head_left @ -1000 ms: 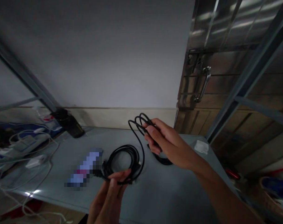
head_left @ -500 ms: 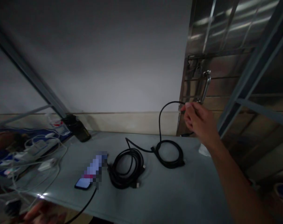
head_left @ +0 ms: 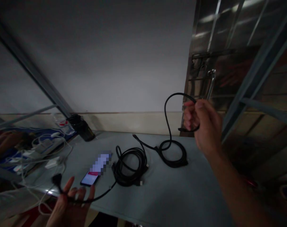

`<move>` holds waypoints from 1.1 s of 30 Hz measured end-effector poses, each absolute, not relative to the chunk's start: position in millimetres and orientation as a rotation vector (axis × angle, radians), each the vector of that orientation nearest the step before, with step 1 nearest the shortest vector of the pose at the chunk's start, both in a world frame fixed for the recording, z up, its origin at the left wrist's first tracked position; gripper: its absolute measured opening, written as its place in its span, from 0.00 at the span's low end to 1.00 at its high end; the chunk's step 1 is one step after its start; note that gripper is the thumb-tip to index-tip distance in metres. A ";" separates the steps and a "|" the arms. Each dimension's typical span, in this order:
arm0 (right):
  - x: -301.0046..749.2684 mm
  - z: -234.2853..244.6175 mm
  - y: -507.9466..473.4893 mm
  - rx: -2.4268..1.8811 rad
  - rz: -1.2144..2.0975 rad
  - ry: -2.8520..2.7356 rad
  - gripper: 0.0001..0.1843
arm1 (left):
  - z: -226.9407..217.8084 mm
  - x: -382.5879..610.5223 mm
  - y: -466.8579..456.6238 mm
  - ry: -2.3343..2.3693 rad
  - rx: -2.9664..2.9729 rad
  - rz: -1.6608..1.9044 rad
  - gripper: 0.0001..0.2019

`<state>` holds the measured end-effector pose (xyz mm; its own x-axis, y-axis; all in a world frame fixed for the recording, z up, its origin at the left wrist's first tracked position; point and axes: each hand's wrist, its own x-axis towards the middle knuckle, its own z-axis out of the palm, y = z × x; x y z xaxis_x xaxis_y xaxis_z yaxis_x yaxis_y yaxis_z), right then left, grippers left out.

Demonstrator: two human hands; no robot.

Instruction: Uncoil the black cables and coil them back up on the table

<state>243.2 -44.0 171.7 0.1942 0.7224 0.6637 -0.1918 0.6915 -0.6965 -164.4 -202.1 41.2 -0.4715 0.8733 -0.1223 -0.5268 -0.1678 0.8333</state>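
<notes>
My right hand (head_left: 205,126) is closed around a thin black cable, raised above the back right of the table. The cable arches up from a round black coil (head_left: 173,154) on the tabletop, and its loose tip hangs below my fingers. At the lower left, my left hand (head_left: 72,203) holds another black cable across its loosely bent fingers. A dark plug (head_left: 56,179) sticks up on that cable's end. The cable runs to a larger black coil (head_left: 130,167), with pale-tipped connectors on its right side. A phone (head_left: 90,178) with a lit, partly blurred screen lies between my left hand and that coil.
Beyond the phone, a dark bottle (head_left: 83,127) leans at the back edge of the grey table (head_left: 162,195). White cords and a power strip (head_left: 42,149) crowd the left. Another person's hands (head_left: 8,140) show there. Metal frame posts (head_left: 249,72) flank both sides.
My left hand has risen from below the table edge, bringing its cable and plug up near the phone. My right hand has shifted slightly, and the cable tip shows more clearly below it.
</notes>
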 end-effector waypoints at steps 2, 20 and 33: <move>228.5 168.4 -56.1 -0.512 0.605 -1.359 0.15 | 39.2 -139.2 -184.6 1.052 0.485 1.830 0.18; 102.7 25.2 -66.5 -0.536 -0.080 -2.639 0.15 | 34.9 -94.3 -120.0 0.879 0.293 1.540 0.03; 105.1 20.5 -56.2 -0.553 -0.158 -2.767 0.11 | 38.7 -116.4 -99.1 0.942 0.609 1.501 0.12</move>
